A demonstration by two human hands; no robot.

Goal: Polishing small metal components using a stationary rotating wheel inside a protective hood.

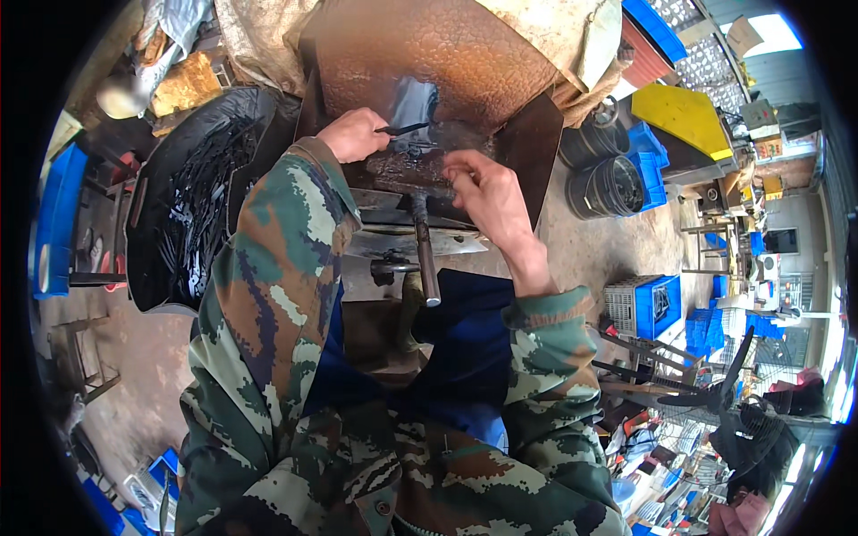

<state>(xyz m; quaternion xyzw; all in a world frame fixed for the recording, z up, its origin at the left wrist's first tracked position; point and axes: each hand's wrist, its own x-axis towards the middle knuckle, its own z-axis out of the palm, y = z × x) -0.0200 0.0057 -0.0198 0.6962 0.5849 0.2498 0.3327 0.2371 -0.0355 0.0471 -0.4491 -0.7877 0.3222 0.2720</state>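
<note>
Left hand [355, 134]: closed in a pinch on a thin dark metal strip [404, 129], which juts rightward from the fingertips, flat and narrow, over the work surface. Right hand [487, 192]: fingers curled down onto a small dark piece at the front edge of the press bed [402, 170]; whether they grip it or merely press on it cannot be told. The two hands sit near each other, the strip between them and slightly higher.

The bed is rusty, mottled metal with a rough, pitted look. Behind it rises a broad brown plate [420, 54] with a crackled, scaly surface and a glossy dark patch near the strip. Below the bed a round steel lever [425, 259] hangs toward the person's lap, grey and smooth.

Both sleeves [277, 268] are camouflage cloth, green, brown and pale.

To the left, a black bin [192, 196] holds a heap of thin dark strips, shiny. To the right stand black round drums [608, 183] and blue plastic crates [657, 304] on a concrete floor.
</note>
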